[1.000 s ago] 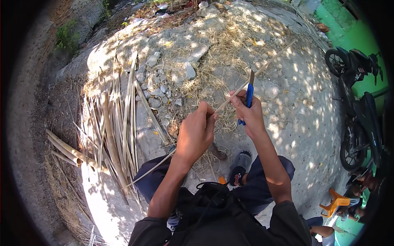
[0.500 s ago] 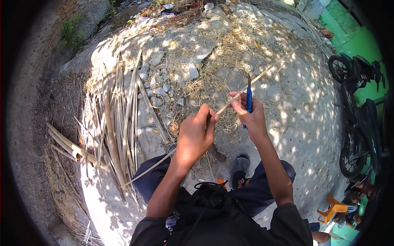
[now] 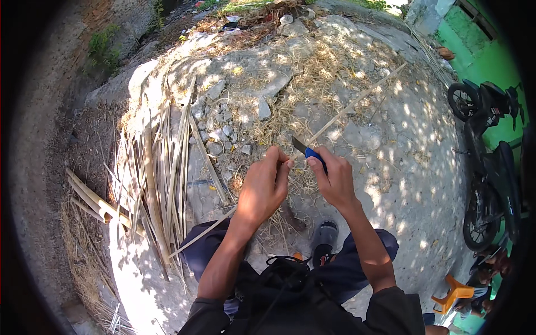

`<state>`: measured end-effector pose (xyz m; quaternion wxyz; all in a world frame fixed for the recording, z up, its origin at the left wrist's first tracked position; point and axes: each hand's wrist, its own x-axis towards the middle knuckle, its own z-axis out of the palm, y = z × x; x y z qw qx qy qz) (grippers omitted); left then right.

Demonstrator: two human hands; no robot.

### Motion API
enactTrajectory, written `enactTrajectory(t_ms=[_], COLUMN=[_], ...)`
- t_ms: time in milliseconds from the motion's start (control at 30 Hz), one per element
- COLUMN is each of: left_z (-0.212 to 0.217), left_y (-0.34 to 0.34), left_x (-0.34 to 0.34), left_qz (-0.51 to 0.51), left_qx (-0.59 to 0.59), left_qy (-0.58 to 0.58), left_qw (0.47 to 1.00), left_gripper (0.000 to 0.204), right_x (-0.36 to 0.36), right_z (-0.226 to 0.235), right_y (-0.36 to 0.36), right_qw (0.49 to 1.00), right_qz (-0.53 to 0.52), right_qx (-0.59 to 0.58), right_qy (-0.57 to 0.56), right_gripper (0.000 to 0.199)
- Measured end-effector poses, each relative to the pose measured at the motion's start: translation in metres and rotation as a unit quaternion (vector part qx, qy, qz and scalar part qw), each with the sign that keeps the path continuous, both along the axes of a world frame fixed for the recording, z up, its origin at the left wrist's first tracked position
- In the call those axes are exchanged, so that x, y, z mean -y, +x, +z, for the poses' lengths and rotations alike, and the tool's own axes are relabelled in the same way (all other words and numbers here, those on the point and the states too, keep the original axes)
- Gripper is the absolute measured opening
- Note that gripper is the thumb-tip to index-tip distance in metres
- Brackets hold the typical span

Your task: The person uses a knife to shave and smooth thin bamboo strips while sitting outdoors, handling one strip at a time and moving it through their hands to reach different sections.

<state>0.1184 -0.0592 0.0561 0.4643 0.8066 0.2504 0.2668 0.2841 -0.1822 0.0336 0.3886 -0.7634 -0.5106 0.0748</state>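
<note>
A long, thin bamboo strip [image 3: 357,101] runs from the upper right down through my left hand [image 3: 262,183], whose thumb and fingers pinch it. Its lower part comes out below that hand and slants across my left thigh. My right hand [image 3: 334,177] is closed round the blue handle of a utility knife [image 3: 314,154]. The dark blade points up and left, lying against or just beside the strip, a little to the right of my left fingertips. Whether the edge touches the strip I cannot tell.
A pile of split bamboo strips [image 3: 162,167] lies on the left, with thick bamboo poles [image 3: 92,195] beyond it. Stone rubble [image 3: 220,131] and curly shavings [image 3: 285,123] cover the ground ahead. On the right stand motorcycles [image 3: 486,167], an orange stool [image 3: 451,294] and people [image 3: 484,279].
My right hand has moved slightly down and left, and the knife has swung from upright to pointing up-left, close to my left fingers. My left hand keeps its pinch on the strip.
</note>
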Motion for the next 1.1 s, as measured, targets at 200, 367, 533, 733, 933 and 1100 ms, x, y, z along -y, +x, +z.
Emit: enactTrajectory(t_ms=[200,367,533,733,933,1100], left_z=[-0.004,-0.002,0.000,-0.003,-0.002,0.000], left_y=[0.001,-0.003,-0.006,-0.010,-0.010,-0.024], left_x=[0.000,-0.003,-0.002,-0.002,-0.003,-0.004], left_qz=[0.011,-0.011,0.003,0.015,0.013,0.014], left_qx=[-0.038,-0.044,-0.056,-0.068,-0.103,-0.077], left_qy=[0.027,0.009,-0.028,-0.056,-0.057,-0.076], left_qw=[0.999,0.999,0.998,0.996,0.993,0.994], left_gripper=[0.014,0.015,0.017,0.019,0.021,0.020], right_x=[-0.001,-0.002,-0.005,-0.008,-0.009,-0.009], right_z=[-0.014,-0.020,-0.032,-0.035,-0.042,-0.051], right_y=[0.000,0.002,0.000,0.001,0.002,0.018], right_qw=[1.000,1.000,0.999,0.999,0.999,0.997], right_qz=[0.011,0.018,0.017,0.013,0.006,-0.071], right_qx=[-0.008,-0.009,0.007,0.010,0.019,-0.009], right_qy=[0.013,0.019,0.049,0.047,0.040,0.037], right_gripper=[0.033,0.034,0.033,0.032,0.034,0.040])
